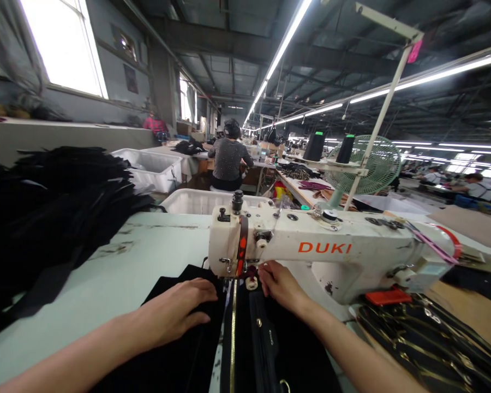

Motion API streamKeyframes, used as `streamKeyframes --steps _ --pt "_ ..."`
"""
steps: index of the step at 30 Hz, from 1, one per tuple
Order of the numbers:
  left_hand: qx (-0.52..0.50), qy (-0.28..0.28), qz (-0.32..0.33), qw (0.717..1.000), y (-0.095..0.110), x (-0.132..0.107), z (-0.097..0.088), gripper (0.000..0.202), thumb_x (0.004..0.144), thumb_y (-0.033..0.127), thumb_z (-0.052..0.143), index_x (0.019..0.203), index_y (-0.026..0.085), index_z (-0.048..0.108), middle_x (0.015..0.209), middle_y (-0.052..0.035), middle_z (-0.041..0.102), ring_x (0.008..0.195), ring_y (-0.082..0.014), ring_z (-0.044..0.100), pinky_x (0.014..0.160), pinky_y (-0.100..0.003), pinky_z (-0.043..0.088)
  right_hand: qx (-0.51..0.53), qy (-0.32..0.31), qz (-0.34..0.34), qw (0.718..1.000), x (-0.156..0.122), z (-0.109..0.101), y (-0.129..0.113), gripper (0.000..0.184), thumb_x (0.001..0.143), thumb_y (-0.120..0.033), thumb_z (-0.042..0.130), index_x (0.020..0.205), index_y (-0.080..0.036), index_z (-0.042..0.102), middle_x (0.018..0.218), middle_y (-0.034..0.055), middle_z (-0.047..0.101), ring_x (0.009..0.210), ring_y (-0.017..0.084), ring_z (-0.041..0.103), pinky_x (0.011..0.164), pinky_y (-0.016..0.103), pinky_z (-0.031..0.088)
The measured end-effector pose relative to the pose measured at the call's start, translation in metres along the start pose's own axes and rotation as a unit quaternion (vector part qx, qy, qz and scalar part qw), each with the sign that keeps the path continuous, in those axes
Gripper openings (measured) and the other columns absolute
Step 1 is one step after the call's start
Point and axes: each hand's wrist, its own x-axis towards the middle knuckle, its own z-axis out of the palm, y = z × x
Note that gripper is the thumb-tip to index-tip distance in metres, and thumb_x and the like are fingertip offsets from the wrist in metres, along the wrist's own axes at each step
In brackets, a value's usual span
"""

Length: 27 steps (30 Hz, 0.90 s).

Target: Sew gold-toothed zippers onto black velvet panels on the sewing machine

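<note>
A white sewing machine marked DUKI stands across the table in front of me. Black fabric lies under its needle area and drapes toward me. My left hand rests flat on this cloth, left of the needle, its thumb apart from the fingers. My right hand is just right of the presser foot area, beside a small white knob. Its fingers are curled, and what they hold, if anything, is hidden. A gold-toothed zipper runs from the needle area toward me, between both hands. A dark pocket zipper lies to its right.
A tall pile of black fabric pieces covers the table's left side. Behind the machine is a white bin. Black pieces with gold zippers lie at right, below a thread stand. A co-worker sits farther ahead.
</note>
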Motion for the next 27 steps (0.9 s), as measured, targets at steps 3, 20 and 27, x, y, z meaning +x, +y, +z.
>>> streamKeyframes --steps 3,20,27 --pt "-0.004 0.009 -0.014 1.000 -0.005 -0.007 0.003 0.034 0.086 0.029 0.061 0.119 0.027 0.069 0.130 -0.0042 0.064 0.121 -0.0241 0.059 0.105 -0.035 0.045 -0.105 0.040 -0.008 0.994 -0.017 -0.026 0.005 0.012 0.088 -0.016 0.048 0.082 -0.020 0.059 0.070 0.0036 0.064 0.071 0.021 0.062 0.073 0.034 0.049" --pt "-0.176 0.017 -0.120 0.977 -0.012 -0.018 -0.005 0.027 0.088 0.043 0.056 0.089 0.020 0.070 0.087 -0.0002 0.073 0.083 -0.0230 0.068 0.080 -0.031 0.052 -0.266 -0.101 -0.167 0.944 -0.079 0.037 -0.033 0.034 0.100 -0.037 0.050 0.132 -0.028 0.056 0.135 0.0049 0.058 0.127 0.025 0.050 0.111 0.048 0.035" --pt "0.032 0.236 -0.117 0.964 0.009 -0.028 0.040 0.058 0.079 0.034 0.070 0.134 0.032 0.054 0.138 -0.0065 0.052 0.128 -0.0353 0.045 0.107 -0.052 0.039 -0.274 -0.102 -0.155 0.943 -0.079 0.040 -0.033 0.036 0.100 -0.039 0.050 0.134 -0.030 0.053 0.136 0.0046 0.057 0.128 0.026 0.049 0.111 0.049 0.035"
